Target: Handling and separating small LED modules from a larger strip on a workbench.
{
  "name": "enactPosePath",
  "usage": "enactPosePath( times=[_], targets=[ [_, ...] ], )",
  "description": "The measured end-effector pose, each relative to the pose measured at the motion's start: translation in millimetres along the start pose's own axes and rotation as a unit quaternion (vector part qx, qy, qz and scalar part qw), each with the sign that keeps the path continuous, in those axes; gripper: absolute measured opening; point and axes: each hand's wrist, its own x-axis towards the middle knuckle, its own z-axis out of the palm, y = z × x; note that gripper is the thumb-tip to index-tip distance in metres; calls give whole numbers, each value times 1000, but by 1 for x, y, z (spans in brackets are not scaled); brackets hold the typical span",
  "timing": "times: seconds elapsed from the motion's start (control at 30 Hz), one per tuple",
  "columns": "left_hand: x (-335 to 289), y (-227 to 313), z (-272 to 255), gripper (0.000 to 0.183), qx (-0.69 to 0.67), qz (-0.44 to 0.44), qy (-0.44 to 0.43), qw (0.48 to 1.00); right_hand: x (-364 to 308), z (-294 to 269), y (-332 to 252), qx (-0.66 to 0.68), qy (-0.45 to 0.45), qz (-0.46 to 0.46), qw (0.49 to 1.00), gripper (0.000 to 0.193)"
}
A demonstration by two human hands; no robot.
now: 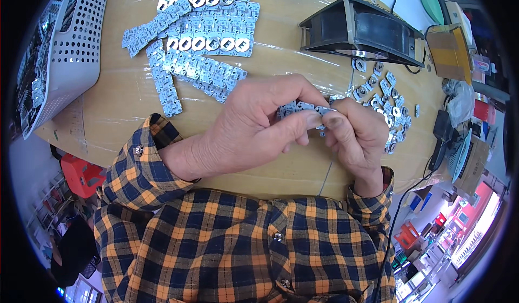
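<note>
Both hands meet over the middle of the table, closed around one strip of small circuit boards [290,108]. My left hand [259,122] wraps the strip with thumb and fingers, hiding much of it. My right hand [359,132] pinches its right end, thumb tip close to the left thumb. Beside the right hand lies a loose heap of small separate circuit boards [397,108], some with round metal parts. Beyond the left hand, joined board strips [208,76] lie in rows, several carrying round silver discs with dark centres.
At the far left stands a white perforated basket [81,43] holding more boards. A black fan-like unit [367,30] sits at the back right, near a cardboard box [451,51]. A dark cable [403,216] runs down the right side. A red stool [81,176] is at the left, below table level.
</note>
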Motion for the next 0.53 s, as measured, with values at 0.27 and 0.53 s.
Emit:
enactPosePath(
  times=[0.27,0.53],
  targets=[
    [4,9,-11,17,-81,-93,22,992,0,3,2,144,30,111,983,27],
    [7,-1,-12,20,-207,-82,0,975,4,2,9,484,-33,199,852,29]
  ],
)
